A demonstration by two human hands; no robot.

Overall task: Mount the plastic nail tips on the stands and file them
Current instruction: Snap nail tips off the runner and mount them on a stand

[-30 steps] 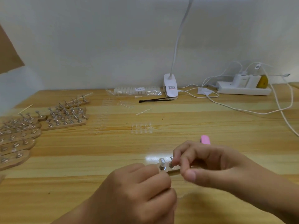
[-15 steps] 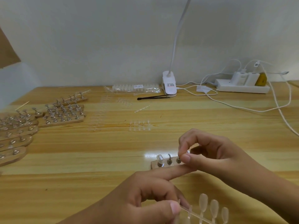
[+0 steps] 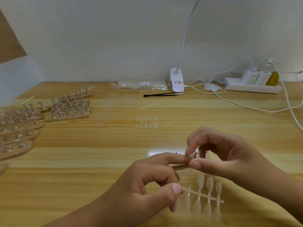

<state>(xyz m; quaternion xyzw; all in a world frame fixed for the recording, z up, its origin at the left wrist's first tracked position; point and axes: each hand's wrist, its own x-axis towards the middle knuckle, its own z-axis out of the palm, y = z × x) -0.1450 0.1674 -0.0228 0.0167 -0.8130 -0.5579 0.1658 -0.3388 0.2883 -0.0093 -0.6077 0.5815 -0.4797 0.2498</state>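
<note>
My left hand (image 3: 152, 182) pinches the end of a clear plastic strip of nail tips (image 3: 205, 193) between thumb and fingers, and its index finger stretches out over the small wooden stand (image 3: 179, 166). My right hand (image 3: 218, 153) hovers over the same stand, thumb and index finger pinching at a metal peg (image 3: 196, 152) where a small clear nail tip seems held. The stand is mostly hidden behind both hands. Several tips hang from the strip on both sides.
Rows of wooden stands with metal pegs (image 3: 68, 110) lie at the left. Loose clear nail tips (image 3: 146, 122) sit mid-table, a bag of tips (image 3: 141, 85) and black tweezers (image 3: 159, 95) behind. A clip lamp (image 3: 176, 82), power strip (image 3: 252, 86) and cables occupy the back right.
My left index finger has slid further over the stand and the tip strip has come up into view. My right fingers have shifted slightly along the pegs.
</note>
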